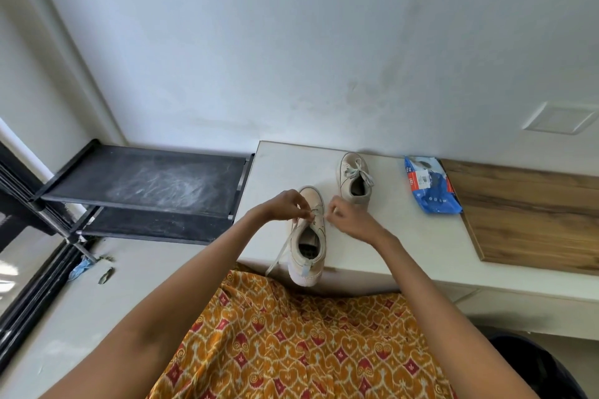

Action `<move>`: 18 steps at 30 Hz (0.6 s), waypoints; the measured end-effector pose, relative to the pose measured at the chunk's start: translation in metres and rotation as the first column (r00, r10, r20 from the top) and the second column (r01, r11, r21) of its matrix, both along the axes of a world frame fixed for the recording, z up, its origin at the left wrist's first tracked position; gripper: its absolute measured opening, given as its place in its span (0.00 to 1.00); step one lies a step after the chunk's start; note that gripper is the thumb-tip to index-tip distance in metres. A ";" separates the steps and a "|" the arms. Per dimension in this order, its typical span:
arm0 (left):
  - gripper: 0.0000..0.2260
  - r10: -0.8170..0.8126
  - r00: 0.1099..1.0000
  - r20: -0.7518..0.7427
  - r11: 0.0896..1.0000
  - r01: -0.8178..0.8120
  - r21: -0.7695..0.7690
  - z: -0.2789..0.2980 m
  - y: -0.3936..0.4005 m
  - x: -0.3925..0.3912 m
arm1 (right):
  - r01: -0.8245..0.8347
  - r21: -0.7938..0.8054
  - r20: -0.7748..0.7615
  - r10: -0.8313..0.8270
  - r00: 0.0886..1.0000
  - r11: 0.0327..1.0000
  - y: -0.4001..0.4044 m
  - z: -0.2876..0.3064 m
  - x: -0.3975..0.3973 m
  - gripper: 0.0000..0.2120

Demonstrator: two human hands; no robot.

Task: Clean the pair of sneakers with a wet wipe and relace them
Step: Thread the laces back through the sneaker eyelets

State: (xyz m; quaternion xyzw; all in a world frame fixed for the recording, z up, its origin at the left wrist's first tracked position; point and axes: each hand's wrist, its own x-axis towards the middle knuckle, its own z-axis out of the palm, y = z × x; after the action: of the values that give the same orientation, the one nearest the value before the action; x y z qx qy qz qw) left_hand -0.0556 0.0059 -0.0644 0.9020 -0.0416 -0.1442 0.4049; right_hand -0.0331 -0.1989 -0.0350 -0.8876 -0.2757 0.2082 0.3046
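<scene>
Soft daylight, sharp focus, wide-angle edge distortion

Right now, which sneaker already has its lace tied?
The far sneaker, beside the wipes pack, shows a bow; the near sneaker has a lace end hanging loose.

Two sneakers are seen on one counter (pixel 389 236): a near sneaker (pixel 308 236) and a far sneaker (pixel 354 178). One wipes pack (pixel 429 185), one wooden board (pixel 531 214) and one black rack (pixel 146 185) are counted. Two hands are counted, a left hand (pixel 285 206) and a right hand (pixel 348 220).

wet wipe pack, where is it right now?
Head view: the blue wet wipe pack lies at the right on the white counter, between the far sneaker and the wooden board, by the wall.
</scene>
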 end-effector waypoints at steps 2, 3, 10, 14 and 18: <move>0.08 0.003 1.000 -0.016 1.000 -0.003 0.000 0.000 -0.001 0.001 | -0.058 -0.181 0.019 0.063 0.998 0.982 0.001 -0.007 -0.003 0.08; 0.08 0.007 1.000 -0.020 1.000 -0.007 -0.004 -0.001 -0.001 0.000 | -0.064 -0.213 0.020 0.069 0.997 0.975 0.000 -0.010 -0.003 0.10; 0.08 0.018 0.998 -0.066 0.999 -0.020 -0.030 0.000 0.000 0.001 | 0.251 0.243 -0.392 -0.142 0.909 0.937 -0.005 0.005 0.004 0.13; 0.09 0.033 0.995 -0.089 0.998 -0.037 -0.054 -0.001 0.000 0.002 | 0.543 0.514 -0.625 -0.143 0.767 0.664 -0.011 0.011 0.020 0.16; 0.10 0.032 0.994 -0.102 0.998 -0.038 -0.057 -0.001 -0.001 0.000 | 0.690 0.634 -0.711 -0.088 0.698 0.350 -0.008 0.016 0.021 0.18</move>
State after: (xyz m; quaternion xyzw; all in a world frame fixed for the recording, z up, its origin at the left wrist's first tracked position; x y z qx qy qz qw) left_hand -0.0553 0.0048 -0.0652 0.8818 -0.0092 -0.1812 0.4353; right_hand -0.0125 -0.2066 -0.0188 -0.5337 -0.0030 0.2033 0.8209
